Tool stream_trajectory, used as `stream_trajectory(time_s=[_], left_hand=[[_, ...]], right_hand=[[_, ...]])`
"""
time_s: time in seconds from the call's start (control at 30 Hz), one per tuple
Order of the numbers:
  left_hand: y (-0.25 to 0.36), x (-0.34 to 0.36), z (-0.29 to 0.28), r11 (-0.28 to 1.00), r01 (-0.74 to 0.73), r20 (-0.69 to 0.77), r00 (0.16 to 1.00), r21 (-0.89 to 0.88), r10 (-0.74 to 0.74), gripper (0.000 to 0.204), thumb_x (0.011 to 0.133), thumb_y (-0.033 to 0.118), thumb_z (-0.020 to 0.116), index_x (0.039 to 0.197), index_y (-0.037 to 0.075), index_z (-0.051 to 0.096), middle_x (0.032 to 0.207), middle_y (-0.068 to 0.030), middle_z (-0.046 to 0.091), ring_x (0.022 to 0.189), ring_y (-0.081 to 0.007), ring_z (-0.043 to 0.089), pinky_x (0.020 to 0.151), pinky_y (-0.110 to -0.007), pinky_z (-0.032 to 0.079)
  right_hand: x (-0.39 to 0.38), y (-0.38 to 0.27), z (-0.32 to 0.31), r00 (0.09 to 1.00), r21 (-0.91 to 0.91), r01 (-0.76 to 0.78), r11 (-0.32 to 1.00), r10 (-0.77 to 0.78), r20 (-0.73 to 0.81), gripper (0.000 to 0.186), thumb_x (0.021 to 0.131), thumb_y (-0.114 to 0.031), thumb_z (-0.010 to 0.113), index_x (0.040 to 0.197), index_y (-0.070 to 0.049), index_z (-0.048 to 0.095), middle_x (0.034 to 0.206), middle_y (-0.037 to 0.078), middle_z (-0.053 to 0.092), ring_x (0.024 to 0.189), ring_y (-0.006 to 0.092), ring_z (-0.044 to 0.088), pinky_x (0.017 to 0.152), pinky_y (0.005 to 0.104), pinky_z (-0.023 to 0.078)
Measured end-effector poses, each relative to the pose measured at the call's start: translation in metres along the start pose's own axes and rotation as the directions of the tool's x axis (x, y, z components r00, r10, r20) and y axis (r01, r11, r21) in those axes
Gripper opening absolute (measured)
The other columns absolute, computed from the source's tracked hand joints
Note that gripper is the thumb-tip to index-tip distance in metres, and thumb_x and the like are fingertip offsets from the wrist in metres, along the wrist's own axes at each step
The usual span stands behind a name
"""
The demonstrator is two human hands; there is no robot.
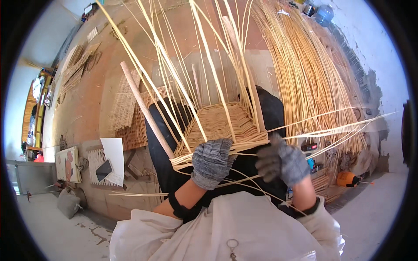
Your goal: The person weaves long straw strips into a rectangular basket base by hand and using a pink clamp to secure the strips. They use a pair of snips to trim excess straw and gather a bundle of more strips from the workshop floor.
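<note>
A half-woven wicker basket point(217, 117) rests on my lap, its woven base between my knees. Wooden corner posts point(146, 108) and long thin upright canes point(211, 69) rise from it. My left hand point(212, 163), in a grey knit glove, is closed over the near edge of the basket. At the near right corner is my gloved right hand point(284, 163), its fingers smeared by motion; whether it holds a strand cannot be made out. Loose wicker strands point(331, 132) stick out to the right past this hand, and others point(244, 180) cross below both hands.
A big bundle of long canes point(305, 78) lies at the right. Beside it are an orange bottle point(347, 179) and a power tool point(310, 147). On the left lie woven panels point(124, 108), a white sheet point(113, 161) and a phone point(103, 170). A grey sack point(69, 203) sits lower left.
</note>
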State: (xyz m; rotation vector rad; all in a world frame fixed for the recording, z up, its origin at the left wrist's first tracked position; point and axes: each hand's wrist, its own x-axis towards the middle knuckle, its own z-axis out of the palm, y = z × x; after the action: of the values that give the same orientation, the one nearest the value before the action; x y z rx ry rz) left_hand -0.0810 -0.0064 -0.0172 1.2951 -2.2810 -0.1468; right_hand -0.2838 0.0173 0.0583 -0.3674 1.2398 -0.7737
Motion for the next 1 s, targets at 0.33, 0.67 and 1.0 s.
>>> stream_trajectory(time_s=[0.33, 0.67, 1.0], left_hand=[[-0.020, 0.044, -0.039, 0.973, -0.199, 0.238, 0.957, 0.119, 0.167, 0.070, 0.049, 0.043, 0.070, 0.109, 0.010, 0.053, 0.121, -0.0046, 0.046, 0.115, -0.0201, 0.036, 0.098, -0.042, 0.022], [-0.004, 0.025, -0.021, 0.977, -0.211, 0.176, 0.961, -0.030, 0.213, 0.057, 0.060, 0.018, 0.061, 0.113, 0.000, 0.047, 0.120, -0.0153, 0.044, 0.116, -0.0296, 0.036, 0.098, -0.046, 0.023], [-0.003, 0.025, -0.012, 0.972, -0.236, 0.116, 0.966, 0.006, 0.233, 0.059, 0.057, 0.021, 0.064, 0.111, 0.006, 0.049, 0.118, -0.0099, 0.047, 0.113, -0.0244, 0.039, 0.096, -0.043, 0.026]], right_hand=[[0.016, 0.035, 0.015, 0.993, 0.416, -0.004, 0.910, 0.052, -0.102, 0.027, 0.084, -0.027, 0.048, 0.101, -0.006, 0.047, 0.095, 0.021, 0.057, 0.082, 0.0303, 0.060, 0.062, 0.0395, 0.052], [0.001, 0.010, -0.005, 0.570, -0.399, 0.726, 0.560, -0.815, -0.106, 0.024, 0.085, -0.021, 0.051, 0.082, 0.002, 0.055, 0.070, 0.013, 0.058, 0.059, 0.0212, 0.058, 0.050, 0.0268, 0.048], [0.030, 0.047, 0.024, 0.974, 0.135, 0.162, 0.978, -0.137, -0.178, 0.038, 0.084, -0.034, 0.046, 0.098, 0.001, 0.047, 0.081, 0.021, 0.060, 0.069, 0.0317, 0.061, 0.056, 0.0398, 0.051]])
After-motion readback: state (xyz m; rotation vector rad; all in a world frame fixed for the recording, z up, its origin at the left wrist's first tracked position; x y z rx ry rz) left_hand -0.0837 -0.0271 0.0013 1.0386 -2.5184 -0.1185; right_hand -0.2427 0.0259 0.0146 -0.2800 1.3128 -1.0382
